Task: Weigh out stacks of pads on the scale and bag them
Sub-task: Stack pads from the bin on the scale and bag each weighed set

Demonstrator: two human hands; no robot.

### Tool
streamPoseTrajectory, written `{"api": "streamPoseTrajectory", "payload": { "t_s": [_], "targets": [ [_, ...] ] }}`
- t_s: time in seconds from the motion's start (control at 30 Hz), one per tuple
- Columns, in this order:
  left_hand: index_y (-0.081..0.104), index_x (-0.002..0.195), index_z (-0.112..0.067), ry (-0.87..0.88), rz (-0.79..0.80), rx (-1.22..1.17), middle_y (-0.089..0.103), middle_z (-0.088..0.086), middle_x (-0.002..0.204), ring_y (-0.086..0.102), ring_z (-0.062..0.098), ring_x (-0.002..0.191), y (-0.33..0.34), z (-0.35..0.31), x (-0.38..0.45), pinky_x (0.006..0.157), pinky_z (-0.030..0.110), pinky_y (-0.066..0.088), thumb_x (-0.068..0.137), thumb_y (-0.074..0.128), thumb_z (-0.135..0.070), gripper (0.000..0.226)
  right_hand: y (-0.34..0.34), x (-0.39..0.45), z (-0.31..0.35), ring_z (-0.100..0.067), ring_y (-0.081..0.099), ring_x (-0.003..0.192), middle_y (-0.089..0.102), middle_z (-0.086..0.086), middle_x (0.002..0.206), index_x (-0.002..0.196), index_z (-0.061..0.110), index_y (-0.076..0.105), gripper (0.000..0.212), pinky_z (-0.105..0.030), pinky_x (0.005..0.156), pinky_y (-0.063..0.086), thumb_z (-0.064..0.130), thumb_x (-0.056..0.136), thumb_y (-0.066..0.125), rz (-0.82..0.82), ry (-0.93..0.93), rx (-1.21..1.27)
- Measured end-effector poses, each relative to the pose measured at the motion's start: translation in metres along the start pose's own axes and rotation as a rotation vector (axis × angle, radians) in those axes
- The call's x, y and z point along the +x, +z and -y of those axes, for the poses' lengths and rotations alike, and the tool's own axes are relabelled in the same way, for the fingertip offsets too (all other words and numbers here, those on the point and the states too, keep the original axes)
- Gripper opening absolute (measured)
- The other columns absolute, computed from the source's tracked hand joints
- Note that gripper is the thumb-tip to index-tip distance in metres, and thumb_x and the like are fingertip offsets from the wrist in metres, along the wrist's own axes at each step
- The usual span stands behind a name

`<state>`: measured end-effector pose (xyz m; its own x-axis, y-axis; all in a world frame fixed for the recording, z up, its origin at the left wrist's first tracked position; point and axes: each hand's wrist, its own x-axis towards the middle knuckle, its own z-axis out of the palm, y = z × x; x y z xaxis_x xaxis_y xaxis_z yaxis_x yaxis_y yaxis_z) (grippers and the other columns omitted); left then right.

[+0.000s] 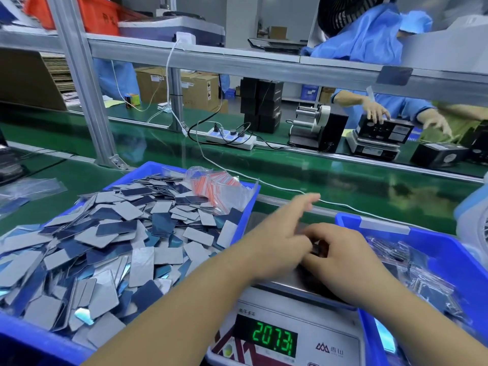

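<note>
A stack of dark pads (320,247) sits over the steel platform of the scale (330,347), whose green display reads 207.31. My right hand (343,252) curls its fingers round the stack from the right. My left hand (280,233) meets the stack from the left, its upper fingers stretched straight and blurred; how its thumb lies is hidden. To the left, a blue bin (247,215) holds a heap of loose grey and blue pads (105,247) and a bundle of small zip bags (219,188) with red strips. Bagged pads (422,276) lie in a second blue bin (454,244) on the right.
A white cable (277,184) runs across the green belt behind the scale. Farther back stand a power strip (232,138), a label dispenser (319,128) and another scale, where a person in blue reaches. An aluminium frame post (79,83) rises at the left.
</note>
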<state>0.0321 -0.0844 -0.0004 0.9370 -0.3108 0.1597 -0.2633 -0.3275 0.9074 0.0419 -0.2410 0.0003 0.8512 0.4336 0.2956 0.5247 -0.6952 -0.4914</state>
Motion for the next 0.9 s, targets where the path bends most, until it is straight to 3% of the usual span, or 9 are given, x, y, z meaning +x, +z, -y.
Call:
{"api": "streamPoseTrajectory", "payload": {
  "t_s": [0.1, 0.17, 0.3, 0.43, 0.53, 0.63, 0.73, 0.8, 0.9],
  "targets": [
    [0.061, 0.114, -0.033, -0.033, -0.362, 0.118, 0.062, -0.007, 0.117, 0.057, 0.010, 0.115, -0.030, 0.013, 0.013, 0.087, 0.011, 0.040, 0.085, 0.046, -0.017, 0.037, 0.000, -0.003, 0.000, 0.018, 0.051, 0.076, 0.059, 0.027, 0.072, 0.076, 0.049, 0.056, 0.039, -0.001, 0.067, 0.035, 0.017, 0.075, 0.078, -0.003, -0.008, -0.010],
    [0.064, 0.106, -0.029, -0.177, -0.452, 0.319, 0.063, -0.007, 0.112, 0.059, 0.016, 0.104, -0.053, 0.028, 0.023, 0.074, 0.019, 0.043, 0.092, 0.047, -0.014, 0.027, -0.001, -0.004, 0.000, 0.018, 0.051, 0.073, 0.059, 0.027, 0.073, 0.078, 0.048, 0.058, 0.037, 0.000, 0.066, 0.034, 0.017, 0.076, 0.078, 0.006, 0.002, -0.002],
    [0.057, 0.129, -0.018, -0.389, -0.250, 0.727, 0.042, 0.005, 0.142, 0.048, 0.031, 0.119, -0.074, 0.054, 0.041, 0.091, 0.037, 0.043, 0.094, 0.043, -0.011, 0.038, 0.000, -0.004, 0.000, 0.017, 0.052, 0.075, 0.062, 0.026, 0.078, 0.079, 0.048, 0.058, 0.035, -0.001, 0.068, 0.035, 0.018, 0.077, 0.077, 0.016, 0.002, -0.015],
    [0.050, 0.140, -0.034, -0.472, -0.108, 0.924, 0.027, -0.004, 0.159, 0.026, 0.037, 0.139, -0.072, 0.072, 0.054, 0.108, 0.049, 0.028, 0.100, 0.037, -0.020, 0.044, 0.000, -0.004, -0.001, 0.014, 0.053, 0.080, 0.063, 0.027, 0.079, 0.077, 0.050, 0.058, 0.037, -0.001, 0.069, 0.035, 0.018, 0.076, 0.077, 0.017, -0.015, -0.021],
    [0.061, 0.127, -0.030, -0.492, -0.094, 0.907, 0.047, 0.000, 0.145, 0.030, 0.034, 0.131, -0.069, 0.078, 0.061, 0.100, 0.047, 0.027, 0.096, 0.037, -0.018, 0.041, 0.001, -0.004, -0.002, 0.014, 0.053, 0.080, 0.064, 0.026, 0.082, 0.078, 0.049, 0.058, 0.033, -0.001, 0.069, 0.034, 0.021, 0.077, 0.076, 0.015, -0.020, -0.032],
    [0.069, 0.115, -0.026, -0.467, -0.206, 0.839, 0.066, 0.001, 0.118, 0.038, 0.030, 0.125, -0.069, 0.080, 0.062, 0.088, 0.038, 0.031, 0.094, 0.040, -0.017, 0.037, 0.002, -0.004, -0.002, 0.014, 0.052, 0.083, 0.064, 0.024, 0.083, 0.080, 0.051, 0.055, 0.035, -0.001, 0.069, 0.034, 0.023, 0.078, 0.077, 0.007, -0.023, -0.034],
    [0.071, 0.090, -0.018, -0.369, -0.396, 0.838, 0.071, 0.004, 0.097, 0.056, 0.030, 0.110, -0.072, 0.080, 0.059, 0.078, 0.034, 0.043, 0.089, 0.047, -0.012, 0.025, 0.002, -0.004, -0.002, 0.013, 0.053, 0.082, 0.064, 0.024, 0.082, 0.080, 0.052, 0.054, 0.037, -0.001, 0.070, 0.034, 0.023, 0.078, 0.077, 0.002, -0.023, -0.028],
    [0.069, 0.084, -0.016, -0.301, -0.531, 0.704, 0.072, 0.004, 0.093, 0.063, 0.027, 0.094, -0.077, 0.078, 0.057, 0.075, 0.035, 0.051, 0.087, 0.049, -0.005, 0.023, 0.001, -0.005, -0.002, 0.012, 0.053, 0.082, 0.063, 0.024, 0.082, 0.079, 0.053, 0.054, 0.037, -0.001, 0.070, 0.035, 0.023, 0.078, 0.077, 0.002, -0.020, -0.027],
    [0.058, 0.088, -0.029, -0.290, -0.690, 0.481, 0.067, -0.004, 0.088, 0.058, 0.015, 0.072, -0.087, 0.072, 0.051, 0.056, 0.027, 0.041, 0.090, 0.051, -0.005, 0.026, 0.000, -0.005, -0.002, 0.013, 0.052, 0.081, 0.063, 0.024, 0.082, 0.079, 0.052, 0.054, 0.037, -0.001, 0.068, 0.034, 0.023, 0.079, 0.076, 0.005, -0.003, -0.025]
  ]
}}
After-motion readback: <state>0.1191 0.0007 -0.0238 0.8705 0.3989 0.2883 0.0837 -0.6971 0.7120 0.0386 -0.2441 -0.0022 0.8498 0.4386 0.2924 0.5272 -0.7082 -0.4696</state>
